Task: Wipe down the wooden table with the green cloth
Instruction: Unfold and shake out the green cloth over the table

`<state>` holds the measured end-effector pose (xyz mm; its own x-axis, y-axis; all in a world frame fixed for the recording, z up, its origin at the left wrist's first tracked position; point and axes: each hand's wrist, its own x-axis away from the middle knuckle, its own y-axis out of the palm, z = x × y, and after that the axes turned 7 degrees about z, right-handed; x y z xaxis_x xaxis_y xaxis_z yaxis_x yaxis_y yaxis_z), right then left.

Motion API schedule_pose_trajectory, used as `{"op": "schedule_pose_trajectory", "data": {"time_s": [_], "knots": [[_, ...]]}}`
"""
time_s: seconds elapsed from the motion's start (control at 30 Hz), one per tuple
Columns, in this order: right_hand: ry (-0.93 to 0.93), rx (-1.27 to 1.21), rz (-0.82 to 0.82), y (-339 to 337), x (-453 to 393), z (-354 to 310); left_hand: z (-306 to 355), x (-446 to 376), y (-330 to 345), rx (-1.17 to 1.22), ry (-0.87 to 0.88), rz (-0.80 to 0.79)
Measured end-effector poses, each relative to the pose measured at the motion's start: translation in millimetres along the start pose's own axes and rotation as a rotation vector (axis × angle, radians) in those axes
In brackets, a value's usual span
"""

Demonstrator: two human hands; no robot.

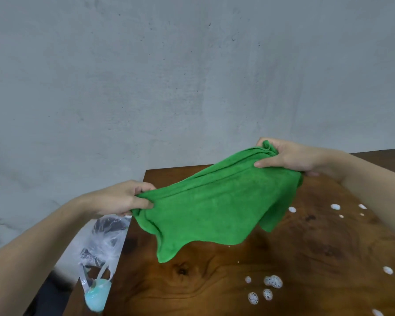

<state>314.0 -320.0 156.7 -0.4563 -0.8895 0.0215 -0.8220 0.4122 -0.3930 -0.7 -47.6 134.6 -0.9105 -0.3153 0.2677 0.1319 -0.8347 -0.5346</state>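
A green cloth [212,206] hangs stretched in the air above the dark wooden table [214,281]. My left hand [126,198] pinches its lower left corner, just past the table's left edge. My right hand [287,157] grips the bunched upper right corner, higher and farther back. The cloth's loose lower edge droops toward the tabletop without clearly touching it. White foam blobs [271,281] dot the wood at the lower right, and smaller foam drops [292,209] lie beside the cloth.
A clear plastic bag [103,247] with dark items and a pale blue object [98,295] hangs at the table's left edge. A grey concrete wall [169,76] rises directly behind the table.
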Motion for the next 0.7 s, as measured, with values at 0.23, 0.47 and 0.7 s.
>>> {"op": "schedule_pose_trajectory", "data": {"time_s": [0.23,0.47,0.7], "knots": [[0.154,0.072,-0.118,-3.8,6.3,14.5,-31.1,5.9,-10.2,0.516,0.022,0.034],[0.412,0.095,-0.065,8.9,-24.6,28.9,-46.7,-31.1,-7.2,0.753,-0.158,0.067],[0.190,0.758,0.037,47.7,-74.7,96.8,-86.5,-80.3,30.5,0.229,-0.282,0.325]]}}
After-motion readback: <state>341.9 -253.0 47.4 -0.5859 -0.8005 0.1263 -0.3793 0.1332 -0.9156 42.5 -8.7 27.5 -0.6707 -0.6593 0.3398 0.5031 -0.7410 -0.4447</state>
